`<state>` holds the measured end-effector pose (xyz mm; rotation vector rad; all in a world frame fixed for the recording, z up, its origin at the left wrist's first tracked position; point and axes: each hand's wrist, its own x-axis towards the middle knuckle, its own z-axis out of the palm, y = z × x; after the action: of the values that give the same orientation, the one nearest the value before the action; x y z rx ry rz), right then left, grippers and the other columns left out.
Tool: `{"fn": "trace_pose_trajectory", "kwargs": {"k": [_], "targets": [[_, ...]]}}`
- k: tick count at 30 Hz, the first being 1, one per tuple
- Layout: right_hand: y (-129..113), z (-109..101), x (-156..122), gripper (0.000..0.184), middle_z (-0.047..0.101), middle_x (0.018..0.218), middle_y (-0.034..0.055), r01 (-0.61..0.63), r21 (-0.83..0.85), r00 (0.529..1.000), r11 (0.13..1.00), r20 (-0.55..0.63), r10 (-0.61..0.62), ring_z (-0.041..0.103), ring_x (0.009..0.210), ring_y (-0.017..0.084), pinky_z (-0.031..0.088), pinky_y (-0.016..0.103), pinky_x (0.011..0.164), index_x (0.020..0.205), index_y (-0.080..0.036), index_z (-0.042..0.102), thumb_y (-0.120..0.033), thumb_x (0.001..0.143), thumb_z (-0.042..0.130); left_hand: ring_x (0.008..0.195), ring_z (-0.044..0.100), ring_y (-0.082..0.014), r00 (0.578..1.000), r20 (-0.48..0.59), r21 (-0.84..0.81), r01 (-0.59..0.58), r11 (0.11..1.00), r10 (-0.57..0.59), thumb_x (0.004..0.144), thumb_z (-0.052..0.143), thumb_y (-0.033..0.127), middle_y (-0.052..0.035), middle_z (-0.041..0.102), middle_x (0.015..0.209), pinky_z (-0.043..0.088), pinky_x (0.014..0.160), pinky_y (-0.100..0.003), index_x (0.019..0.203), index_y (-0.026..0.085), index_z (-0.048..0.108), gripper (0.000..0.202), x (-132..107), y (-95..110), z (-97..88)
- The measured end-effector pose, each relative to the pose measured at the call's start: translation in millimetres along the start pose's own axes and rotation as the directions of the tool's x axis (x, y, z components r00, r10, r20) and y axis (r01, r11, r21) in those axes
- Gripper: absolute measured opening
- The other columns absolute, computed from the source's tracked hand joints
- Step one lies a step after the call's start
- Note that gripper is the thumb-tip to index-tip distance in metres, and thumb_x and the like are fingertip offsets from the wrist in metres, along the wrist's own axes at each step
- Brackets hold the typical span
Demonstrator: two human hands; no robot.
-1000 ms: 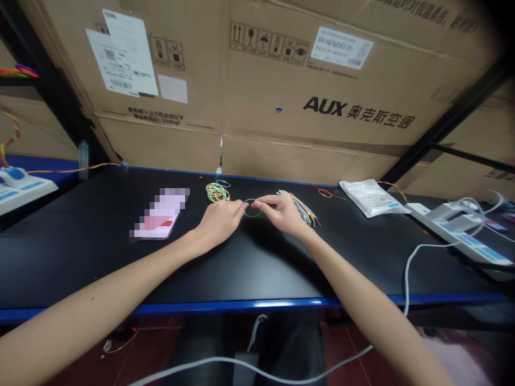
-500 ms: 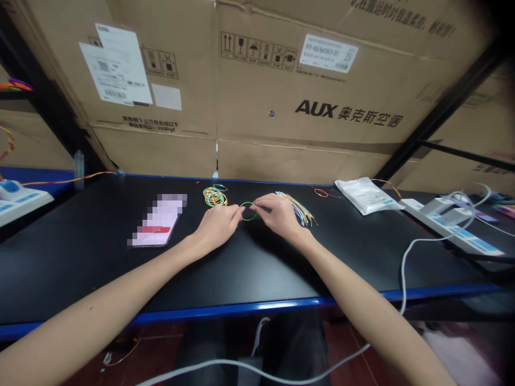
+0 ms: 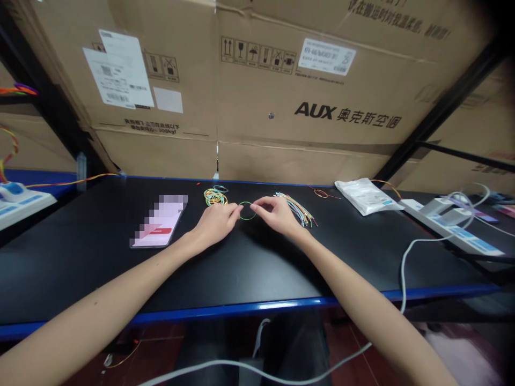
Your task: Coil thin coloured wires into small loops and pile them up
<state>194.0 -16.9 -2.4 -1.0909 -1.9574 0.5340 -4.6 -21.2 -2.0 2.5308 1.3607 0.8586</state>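
A thin green wire (image 3: 247,219) forms a small loop between my two hands, just above the black tabletop. My left hand (image 3: 217,221) pinches the loop's left side between thumb and fingers. On its right side, my right hand (image 3: 278,214) is closed on the same wire with thumb and forefinger. Behind my left hand lies a pile of coiled wires (image 3: 213,196), yellow, green and orange. A bundle of straight coloured wires (image 3: 301,208) lies beyond my right hand, partly hidden by it. The wire's ends are too small to make out.
A phone (image 3: 161,222) lies on the black table (image 3: 249,273) at left. Toward the back right are a red wire loop (image 3: 321,193), a white plastic packet (image 3: 364,195) and a power strip (image 3: 450,228) with a white cable. A large cardboard box (image 3: 257,86) stands behind.
My right hand's fingers have shifted slightly left and straightened a little along the green loop. My left hand keeps its pinch. The view has tilted a touch.
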Motion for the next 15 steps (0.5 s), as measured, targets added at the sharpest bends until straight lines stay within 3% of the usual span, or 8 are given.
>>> {"fn": "trace_pose_trajectory", "kwargs": {"k": [3,6,11,15], "targets": [[6,4,-2,0.016,0.073,0.086,0.0069,0.144,-0.259,0.981,0.955,-0.092,-0.172,0.064,0.081,0.019,0.048,0.031,0.079,0.081,-0.018,0.071,-0.032,0.083,0.064,0.056,0.059,-0.0149,1.000,0.012,0.016,0.007,1.000,-0.007,0.096,0.039,0.032,-0.0011,0.063,0.059,0.037,0.056,-0.026,0.067,0.019,0.059,0.038,-2,2,2.5],[8,6,-3,0.016,0.073,0.085,0.0063,0.188,-0.302,0.968,0.935,-0.104,-0.228,0.064,0.080,0.017,0.047,0.028,0.077,0.078,-0.019,0.071,-0.029,0.086,0.061,0.057,0.059,-0.0149,1.000,0.030,0.044,0.000,0.999,-0.001,0.097,0.037,0.032,-0.0014,0.063,0.061,0.037,0.056,-0.025,0.070,0.018,0.060,0.038,-4,4,4.3],[0,0,-3,0.027,0.071,0.076,0.0045,0.185,-0.250,0.982,0.951,0.006,-0.189,0.061,0.074,0.016,0.044,0.028,0.073,0.072,-0.018,0.071,-0.029,0.090,0.054,0.059,0.059,-0.0153,0.998,0.059,0.118,-0.032,0.992,0.025,0.098,0.034,0.032,-0.0024,0.062,0.063,0.036,0.057,-0.025,0.073,0.017,0.058,0.038,-4,3,4.6],[-3,-7,-1,0.033,0.072,0.077,0.0048,-0.010,0.054,0.982,0.998,0.190,0.000,0.062,0.075,0.018,0.046,0.028,0.071,0.079,-0.015,0.074,-0.042,0.087,0.057,0.060,0.059,-0.0154,0.996,0.086,0.148,-0.042,0.988,0.029,0.099,0.034,0.032,-0.0030,0.063,0.066,0.036,0.057,-0.025,0.073,0.017,0.056,0.037,-1,-1,3.0]]}}
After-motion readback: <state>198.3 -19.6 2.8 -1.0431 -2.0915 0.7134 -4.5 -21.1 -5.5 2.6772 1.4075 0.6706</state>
